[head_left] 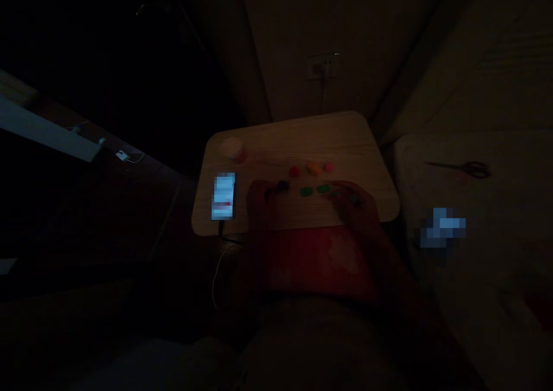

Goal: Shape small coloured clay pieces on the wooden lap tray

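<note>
The room is very dim. Small soft lumps, perhaps modelling clay, lie on a light wooden lap table point(298, 143): a red lump point(294, 171), an orange lump point(314, 168), a pink lump point(329, 166), and two green lumps point(306, 191) point(323, 189). My left hand point(261, 198) rests at the table's front edge, its fingertips close to a dark lump point(283, 186). My right hand point(352, 204) lies at the front right, its fingers bunched beside the green lumps. Whether either hand holds anything is hidden by the dark.
A lit phone point(223, 196) with a cable lies at the table's left side, and a pale lidded jar point(232, 149) stands behind it. Scissors point(458, 169) and a blurred blue object point(440, 230) lie on bedding to the right. A red cloth point(319, 258) covers my lap.
</note>
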The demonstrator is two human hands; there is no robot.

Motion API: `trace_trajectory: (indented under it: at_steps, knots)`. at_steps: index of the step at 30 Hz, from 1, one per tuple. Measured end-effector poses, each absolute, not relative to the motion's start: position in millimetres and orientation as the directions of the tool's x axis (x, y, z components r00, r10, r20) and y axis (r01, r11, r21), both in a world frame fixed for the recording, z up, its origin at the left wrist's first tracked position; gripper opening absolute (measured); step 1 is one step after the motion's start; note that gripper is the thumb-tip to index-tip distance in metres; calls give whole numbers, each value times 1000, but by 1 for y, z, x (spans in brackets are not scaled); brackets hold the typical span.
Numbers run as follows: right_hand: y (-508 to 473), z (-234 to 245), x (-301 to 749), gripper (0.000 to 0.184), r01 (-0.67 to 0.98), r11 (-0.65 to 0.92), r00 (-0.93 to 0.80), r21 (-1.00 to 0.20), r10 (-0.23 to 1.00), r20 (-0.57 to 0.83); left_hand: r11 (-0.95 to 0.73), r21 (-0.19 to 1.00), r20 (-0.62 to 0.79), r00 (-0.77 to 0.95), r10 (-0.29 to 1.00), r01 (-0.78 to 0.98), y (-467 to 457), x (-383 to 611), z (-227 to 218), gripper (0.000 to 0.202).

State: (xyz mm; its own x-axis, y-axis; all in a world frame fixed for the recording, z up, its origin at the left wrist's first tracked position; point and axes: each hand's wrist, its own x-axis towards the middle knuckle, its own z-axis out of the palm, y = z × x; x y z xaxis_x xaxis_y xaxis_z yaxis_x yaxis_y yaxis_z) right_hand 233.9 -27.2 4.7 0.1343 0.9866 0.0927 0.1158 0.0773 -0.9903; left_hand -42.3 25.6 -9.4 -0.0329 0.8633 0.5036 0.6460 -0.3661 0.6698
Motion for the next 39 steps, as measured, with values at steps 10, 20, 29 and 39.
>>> trace_trajectory:
  at_steps: [10,20,29,39]
  knots:
    - [-25,13,232,15,162,50,157,-985,985,76,-498,567,681,-34,731,656,12,-31,7,15]
    - [-24,11,233,13,137,50,170,-989,983,73,-639,688,468,461,754,345,7,43,16,20]
    - [-25,8,233,13,111,50,168,-993,983,68,-627,713,537,330,776,313,6,39,12,17]
    - [-26,12,231,18,113,14,181,-994,983,34,-526,667,601,37,799,527,37,-30,45,41]
